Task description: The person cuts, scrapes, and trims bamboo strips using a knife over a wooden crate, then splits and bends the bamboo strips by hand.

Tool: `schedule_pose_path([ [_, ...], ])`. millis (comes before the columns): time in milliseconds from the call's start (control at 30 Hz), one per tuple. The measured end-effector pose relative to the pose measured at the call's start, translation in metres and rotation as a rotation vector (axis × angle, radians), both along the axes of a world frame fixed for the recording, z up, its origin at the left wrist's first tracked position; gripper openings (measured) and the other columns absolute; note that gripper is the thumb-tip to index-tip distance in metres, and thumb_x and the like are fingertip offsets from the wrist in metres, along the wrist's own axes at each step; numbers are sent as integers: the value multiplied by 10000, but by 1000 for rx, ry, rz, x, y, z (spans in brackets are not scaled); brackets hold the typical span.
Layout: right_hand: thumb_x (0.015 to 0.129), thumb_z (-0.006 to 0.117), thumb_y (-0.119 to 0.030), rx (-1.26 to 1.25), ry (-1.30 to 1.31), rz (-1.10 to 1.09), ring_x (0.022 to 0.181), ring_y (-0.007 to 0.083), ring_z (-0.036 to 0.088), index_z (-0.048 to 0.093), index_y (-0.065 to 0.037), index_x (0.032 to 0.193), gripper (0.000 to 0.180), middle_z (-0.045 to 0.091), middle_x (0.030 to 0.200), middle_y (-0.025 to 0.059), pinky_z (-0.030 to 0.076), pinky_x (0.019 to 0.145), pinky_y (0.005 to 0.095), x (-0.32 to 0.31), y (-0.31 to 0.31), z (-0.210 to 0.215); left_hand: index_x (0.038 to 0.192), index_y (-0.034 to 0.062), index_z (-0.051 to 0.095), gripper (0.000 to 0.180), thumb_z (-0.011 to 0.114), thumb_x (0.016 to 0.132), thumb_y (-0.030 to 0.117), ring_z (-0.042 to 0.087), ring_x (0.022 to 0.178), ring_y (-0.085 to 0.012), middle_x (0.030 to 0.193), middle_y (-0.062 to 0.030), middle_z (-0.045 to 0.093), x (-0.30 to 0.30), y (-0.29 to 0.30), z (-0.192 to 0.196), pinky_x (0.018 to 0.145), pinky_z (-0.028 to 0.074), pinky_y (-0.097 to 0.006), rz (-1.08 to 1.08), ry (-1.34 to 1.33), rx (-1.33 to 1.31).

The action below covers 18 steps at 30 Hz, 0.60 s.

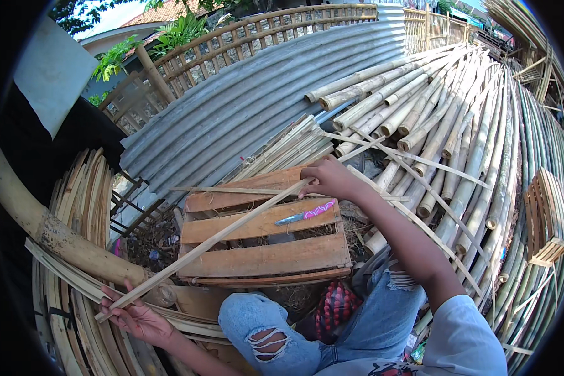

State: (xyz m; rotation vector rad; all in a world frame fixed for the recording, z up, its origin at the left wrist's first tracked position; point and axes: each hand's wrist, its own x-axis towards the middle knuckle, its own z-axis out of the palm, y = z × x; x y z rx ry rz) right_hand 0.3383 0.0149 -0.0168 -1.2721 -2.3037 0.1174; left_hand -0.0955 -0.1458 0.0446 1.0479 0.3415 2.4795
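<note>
While the long bamboo strip (207, 244) lies slantwise across the wooden pallet (263, 257), the right hand (329, 178) pinches its far end and the left hand (135, 316) grips its near end, the knife (307, 214) resting unused on the pallet, so any trimming looks not yet begun.

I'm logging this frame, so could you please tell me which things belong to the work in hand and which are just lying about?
In hand: bamboo strip, gripped by left hand and right hand.

Lying about: knife on wooden pallet; bamboo poles; corrugated sheet; bamboo fence.
</note>
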Motion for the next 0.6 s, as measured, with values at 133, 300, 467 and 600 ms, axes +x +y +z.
schedule_pose_path([
  [133, 709, 701, -245, 53, -5, -135, 804, 334, 605, 636, -41, 929, 307, 638, 837, 132, 463, 709, 417, 61, 7, -10, 1219, -24, 386, 310, 463, 923, 30, 290, 1336, -259, 1324, -108, 426, -67, -2, 12, 1103, 259, -548, -92, 69, 102],
  [300, 720, 702, -273, 51, 138, -153, 802, 354, 586, 612, -22, 906, 325, 624, 793, 168, 458, 704, 405, 91, -1, -15, 1257, -40, 329, 371, 467, 920, 28, 283, 1336, -279, 1334, -117, 408, -81, 6, 39, 1099, 270, -547, -130, 87, 60],
  [467, 716, 742, -195, -261, 395, -172, 597, 145, 474, 583, 23, 850, 302, 536, 625, 83, 408, 583, 309, 111, -15, -4, 1360, 5, 265, 441, 402, 941, 20, 293, 1334, -264, 1406, -117, 352, -60, 24, 77, 1139, 150, -531, -336, -8, 112],
  [600, 673, 751, -38, -421, 744, -40, 626, 29, 521, 616, -41, 834, 210, 607, 705, -23, 377, 536, 196, 120, -30, 6, 1282, 5, 390, 359, 449, 931, 51, 393, 1272, -249, 1323, -135, 447, -68, 56, 96, 1132, 211, -503, -603, 74, 175],
])
